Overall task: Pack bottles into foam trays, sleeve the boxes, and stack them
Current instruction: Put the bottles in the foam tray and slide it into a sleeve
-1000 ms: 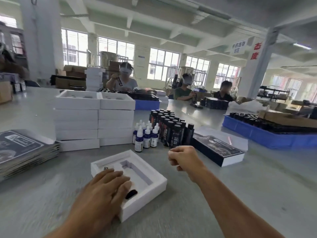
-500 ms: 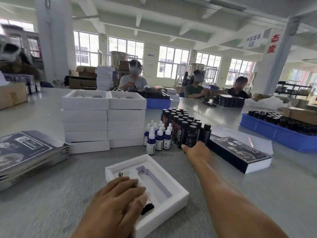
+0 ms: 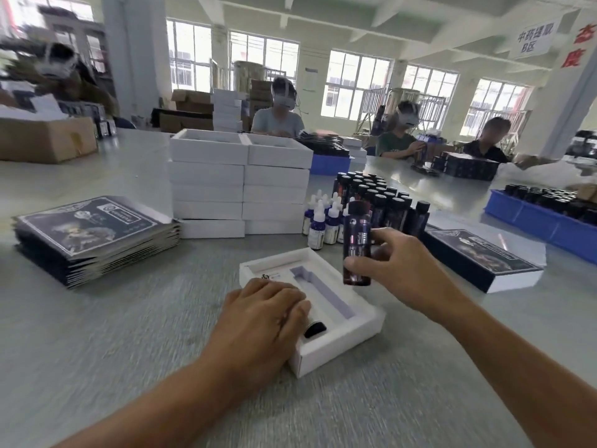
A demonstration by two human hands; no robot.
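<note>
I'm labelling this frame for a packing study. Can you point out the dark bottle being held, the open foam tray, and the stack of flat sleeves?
dark bottle (image 3: 356, 244): head view, middle of its label.
foam tray (image 3: 361, 321): head view, right rim.
stack of flat sleeves (image 3: 87, 224): head view, top sleeve's printed face.

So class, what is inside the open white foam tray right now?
In the foam tray one long slot lies empty. A dark bottle's black cap pokes out from under the left hand, which rests flat over it and covers the rest.
</note>
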